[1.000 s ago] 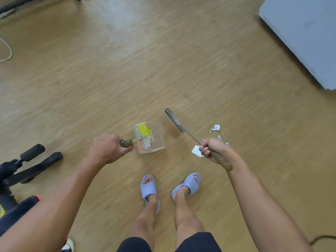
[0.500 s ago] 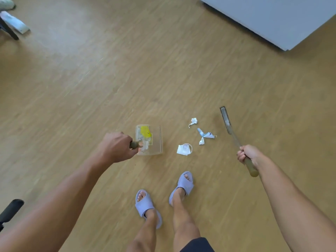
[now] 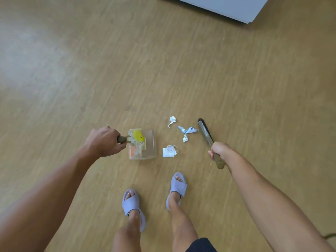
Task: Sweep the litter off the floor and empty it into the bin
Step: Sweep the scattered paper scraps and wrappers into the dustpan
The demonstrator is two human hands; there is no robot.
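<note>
My left hand [image 3: 104, 141] grips the handle of a clear plastic dustpan [image 3: 150, 144] that rests on the wood floor with yellow and orange litter inside. My right hand [image 3: 219, 150] holds a wooden-handled brush [image 3: 206, 132], its head just right of the litter. Between pan and brush lie a crumpled white scrap [image 3: 172, 120], a blue-and-white wrapper [image 3: 188, 130], a small white bit [image 3: 185, 138] and a white paper with a clear lid [image 3: 170, 151]. No bin is in view.
My feet in lilac slippers [image 3: 179, 186] stand just behind the litter. A grey-white flat object [image 3: 227, 6] lies on the floor at the far right. A dark cable [image 3: 330, 235] shows at the right edge.
The brush has swung from left of the litter to its right side, uncovering the scraps. The view has turned right, and my feet have stepped apart.
</note>
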